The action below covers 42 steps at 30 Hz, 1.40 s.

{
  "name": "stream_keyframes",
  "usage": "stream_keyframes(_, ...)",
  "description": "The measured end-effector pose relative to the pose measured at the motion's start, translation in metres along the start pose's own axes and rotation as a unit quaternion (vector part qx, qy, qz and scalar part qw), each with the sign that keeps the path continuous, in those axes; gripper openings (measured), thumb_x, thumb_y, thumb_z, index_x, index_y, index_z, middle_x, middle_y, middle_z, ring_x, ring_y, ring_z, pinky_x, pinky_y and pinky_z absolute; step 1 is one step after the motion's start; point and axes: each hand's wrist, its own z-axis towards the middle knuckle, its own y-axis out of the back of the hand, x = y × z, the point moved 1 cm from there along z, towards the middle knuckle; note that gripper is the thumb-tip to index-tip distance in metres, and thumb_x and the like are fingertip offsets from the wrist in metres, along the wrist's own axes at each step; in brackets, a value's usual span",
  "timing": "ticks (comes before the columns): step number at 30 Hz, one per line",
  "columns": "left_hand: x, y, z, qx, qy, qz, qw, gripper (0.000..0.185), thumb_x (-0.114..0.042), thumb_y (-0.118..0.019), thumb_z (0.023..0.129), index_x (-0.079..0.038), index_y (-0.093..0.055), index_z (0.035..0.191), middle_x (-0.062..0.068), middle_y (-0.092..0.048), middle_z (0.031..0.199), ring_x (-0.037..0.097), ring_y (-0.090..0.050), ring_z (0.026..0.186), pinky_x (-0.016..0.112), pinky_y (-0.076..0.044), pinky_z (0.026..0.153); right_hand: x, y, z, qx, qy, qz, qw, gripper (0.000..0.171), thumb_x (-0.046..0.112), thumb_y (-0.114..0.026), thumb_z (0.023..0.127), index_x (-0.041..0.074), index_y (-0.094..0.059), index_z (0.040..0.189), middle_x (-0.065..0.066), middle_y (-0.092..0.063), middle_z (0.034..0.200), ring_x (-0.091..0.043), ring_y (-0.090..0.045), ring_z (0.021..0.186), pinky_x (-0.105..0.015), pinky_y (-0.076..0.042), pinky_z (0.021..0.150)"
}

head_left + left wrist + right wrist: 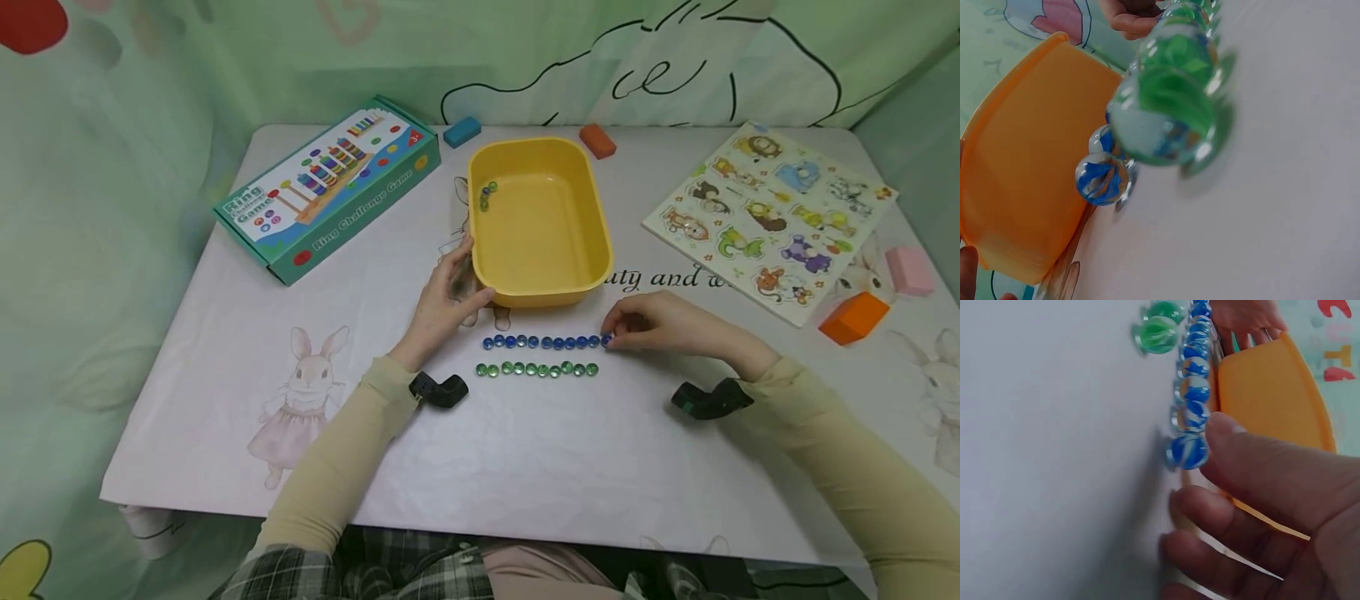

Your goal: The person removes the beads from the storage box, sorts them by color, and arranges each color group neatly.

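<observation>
A row of blue marbles (558,342) lies on the table in front of a yellow tub (606,242). A second row, of green marbles (531,369), runs nearer the person. My right hand (652,323) is at the right end of the blue row. Its thumb tip is right beside the last blue marble (1188,452), with the other fingers loosely bent below and apart from it. My left hand (442,304) rests against the tub's near left corner, thumb on the front wall and fingers along the left side. Several more marbles (485,200) lie inside the tub at its left.
A green Ring Challenge Game box (330,192) lies at the back left. An animal puzzle board (772,217) is at the right. Blue (461,132), red-orange (597,141), orange (854,318) and pink blocks (911,271) stand around the table's back and right side.
</observation>
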Motion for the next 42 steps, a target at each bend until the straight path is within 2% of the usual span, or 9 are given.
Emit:
stream_keyframes(4, 0.002, 0.0, 0.002, 0.0, 0.003, 0.0, 1.0, 0.069, -0.017, -0.063, 0.088, -0.013, -0.025, 0.146, -0.002, -0.018, 0.154, 0.017, -0.02, 0.141, 0.036, -0.014, 0.117, 0.008, 0.009, 0.002, 0.012, 0.008, -0.029, 0.999, 0.012, 0.017, -0.068, 0.083, 0.014, -0.066, 0.094, 0.005, -0.058, 0.076, -0.012, -0.051, 0.071, -0.023, -0.046, 0.065)
stream_keyframes(9, 0.023, -0.003, 0.011, -0.003, 0.005, -0.004, 1.0, 0.071, -0.021, -0.065, 0.087, -0.021, -0.025, 0.146, -0.01, -0.018, 0.154, 0.012, -0.02, 0.14, 0.035, -0.013, 0.117, 0.024, 0.024, 0.006, 0.055, 0.021, -0.068, 0.996, 0.015, 0.017, -0.067, 0.084, 0.013, -0.066, 0.098, 0.007, -0.061, 0.081, -0.011, -0.052, 0.074, -0.023, -0.048, 0.064)
stream_keyframes(11, 0.032, -0.004, 0.014, -0.005, 0.002, -0.006, 1.0, 0.071, -0.024, -0.065, 0.086, -0.025, -0.025, 0.146, -0.014, -0.018, 0.153, 0.01, -0.02, 0.14, 0.035, -0.013, 0.117, 0.033, 0.032, 0.007, 0.085, 0.033, -0.072, 0.993, 0.017, 0.02, -0.067, 0.085, 0.012, -0.066, 0.1, 0.007, -0.062, 0.083, -0.01, -0.052, 0.075, -0.022, -0.048, 0.065)
stream_keyframes(14, 0.035, -0.005, 0.014, -0.008, -0.003, -0.006, 0.9999, 0.072, -0.027, -0.066, 0.086, -0.027, -0.026, 0.145, -0.017, -0.019, 0.152, 0.008, -0.02, 0.14, 0.035, -0.014, 0.117, 0.047, 0.041, 0.01, 0.122, 0.063, -0.066, 0.988, 0.02, 0.023, -0.067, 0.085, 0.012, -0.065, 0.101, 0.008, -0.061, 0.086, -0.009, -0.052, 0.078, -0.021, -0.048, 0.066)
stream_keyframes(16, 0.036, -0.005, 0.014, -0.009, -0.004, -0.006, 0.9999, 0.071, -0.028, -0.066, 0.086, -0.027, -0.026, 0.145, -0.018, -0.019, 0.152, 0.008, -0.02, 0.139, 0.035, -0.014, 0.117, 0.056, 0.046, 0.013, 0.137, 0.09, -0.059, 0.985, 0.022, 0.024, -0.066, 0.085, 0.01, -0.065, 0.102, 0.008, -0.061, 0.087, -0.009, -0.052, 0.079, -0.021, -0.048, 0.066)
stream_keyframes(19, 0.037, -0.005, 0.014, -0.01, -0.005, -0.007, 0.9999, 0.071, -0.03, -0.065, 0.086, -0.028, -0.026, 0.145, -0.018, -0.019, 0.151, 0.008, -0.021, 0.139, 0.036, -0.014, 0.117, 0.071, 0.052, 0.021, 0.146, 0.108, -0.058, 0.982, 0.023, 0.024, -0.065, 0.086, 0.009, -0.063, 0.103, 0.007, -0.06, 0.085, -0.009, -0.053, 0.079, -0.021, -0.048, 0.068)
stream_keyframes(25, 0.038, -0.004, 0.015, -0.012, -0.009, -0.002, 0.9999, 0.071, -0.031, -0.066, 0.086, -0.028, -0.026, 0.145, -0.019, -0.019, 0.151, 0.008, -0.021, 0.139, 0.036, -0.015, 0.116, 0.087, 0.061, 0.05, 0.129, 0.094, -0.057, 0.986, 0.023, 0.021, -0.065, 0.086, 0.008, -0.062, 0.104, 0.001, -0.06, 0.086, -0.014, -0.052, 0.082, -0.026, -0.047, 0.072)
stream_keyframes(33, 0.038, -0.005, 0.015, -0.009, -0.005, -0.008, 0.9999, 0.072, -0.032, -0.066, 0.085, -0.031, -0.026, 0.145, -0.022, -0.019, 0.15, 0.007, -0.022, 0.139, 0.038, -0.015, 0.116, 0.082, 0.073, 0.102, 0.079, 0.052, -0.013, 0.995, 0.027, 0.019, -0.061, 0.09, 0.002, -0.06, 0.111, -0.009, -0.059, 0.091, -0.022, -0.053, 0.079, -0.027, -0.05, 0.066)
stream_keyframes(42, 0.035, -0.004, 0.015, -0.004, 0.001, -0.003, 1.0, 0.073, -0.033, -0.066, 0.085, -0.031, -0.025, 0.145, -0.022, -0.019, 0.15, 0.007, -0.023, 0.138, 0.036, -0.016, 0.116, 0.066, 0.072, 0.152, 0.038, 0.0, -0.058, 0.998, 0.027, 0.02, -0.058, 0.091, 0.003, -0.06, 0.112, -0.011, -0.058, 0.092, -0.024, -0.055, 0.076, -0.026, -0.049, 0.064)
